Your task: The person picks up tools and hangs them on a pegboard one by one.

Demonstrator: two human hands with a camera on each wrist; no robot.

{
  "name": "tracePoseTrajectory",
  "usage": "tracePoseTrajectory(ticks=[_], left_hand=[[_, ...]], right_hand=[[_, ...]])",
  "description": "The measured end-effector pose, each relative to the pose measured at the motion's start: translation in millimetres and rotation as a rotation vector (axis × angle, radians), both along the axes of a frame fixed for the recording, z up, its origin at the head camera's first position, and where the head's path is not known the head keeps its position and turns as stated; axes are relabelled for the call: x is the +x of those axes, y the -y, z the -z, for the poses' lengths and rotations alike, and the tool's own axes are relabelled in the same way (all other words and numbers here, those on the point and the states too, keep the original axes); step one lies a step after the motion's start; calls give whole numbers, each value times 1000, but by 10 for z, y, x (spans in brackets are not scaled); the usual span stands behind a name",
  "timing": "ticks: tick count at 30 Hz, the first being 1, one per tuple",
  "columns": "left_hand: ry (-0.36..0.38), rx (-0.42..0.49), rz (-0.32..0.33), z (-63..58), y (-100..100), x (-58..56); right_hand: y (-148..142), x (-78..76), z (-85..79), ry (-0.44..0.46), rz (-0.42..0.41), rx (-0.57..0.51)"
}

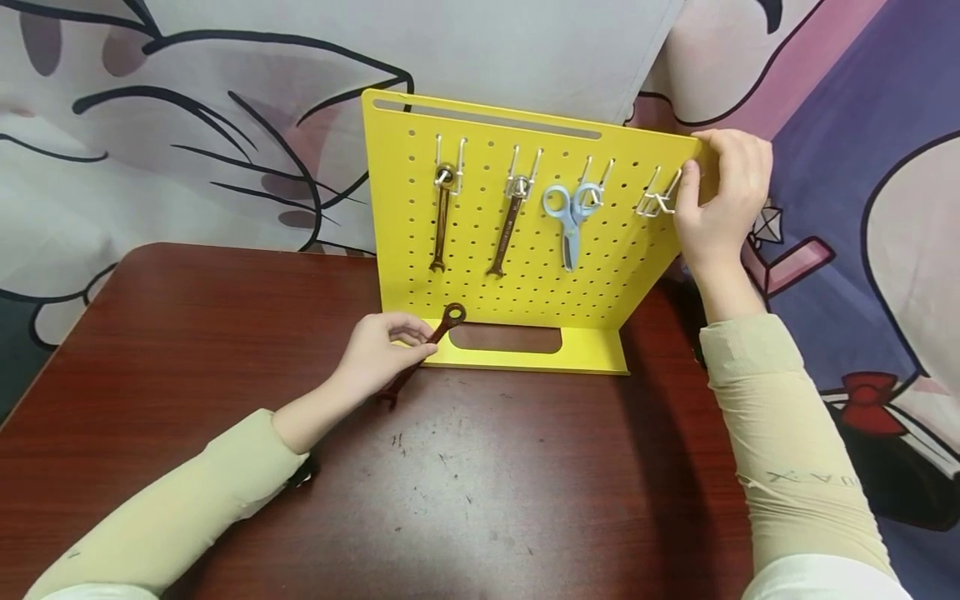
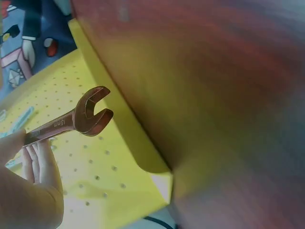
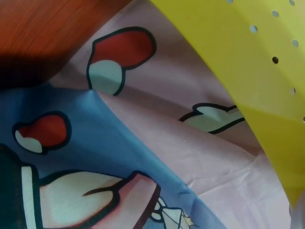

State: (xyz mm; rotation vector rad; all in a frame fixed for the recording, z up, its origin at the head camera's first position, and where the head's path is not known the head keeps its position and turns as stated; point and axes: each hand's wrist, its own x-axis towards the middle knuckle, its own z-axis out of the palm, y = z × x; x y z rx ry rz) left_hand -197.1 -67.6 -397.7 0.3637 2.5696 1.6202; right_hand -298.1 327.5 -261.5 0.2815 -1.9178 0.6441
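Note:
My left hand point(image 1: 384, 352) pinches a combination wrench point(image 1: 453, 315) between thumb and fingers, in front of the board's lower left corner. Its ring end points up and its open end point(image 2: 93, 114) shows large in the left wrist view. My right hand point(image 1: 723, 196) grips the upper right corner of the yellow pegboard point(image 1: 465, 242), thumb on the front face. Two more wrenches point(image 1: 442, 217) point(image 1: 507, 229) and light blue scissors point(image 1: 572, 221) hang from white hooks. The rightmost hook point(image 1: 657, 200), beside my right thumb, holds nothing.
The pegboard stands on its yellow base lip point(image 1: 592, 350) at the back of a dark red-brown table point(image 1: 480, 483). Behind it hangs a cartoon-printed cloth point(image 1: 225, 125), which continues along the right side.

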Motion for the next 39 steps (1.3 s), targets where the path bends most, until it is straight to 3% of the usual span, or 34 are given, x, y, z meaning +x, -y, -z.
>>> tracePoseTrajectory(ticks=[8,24,39], left_hand=[[-11,94,42,-148,-366,-89],[-17,201,132,-588,-1192,-307],[-119,256,160,-910,-1706,-478]], right_hand=[[-37,42,-30,46,-7,41],[-44,10,-14,15,-14,20],[-32,18,-17,28,-6,8]])
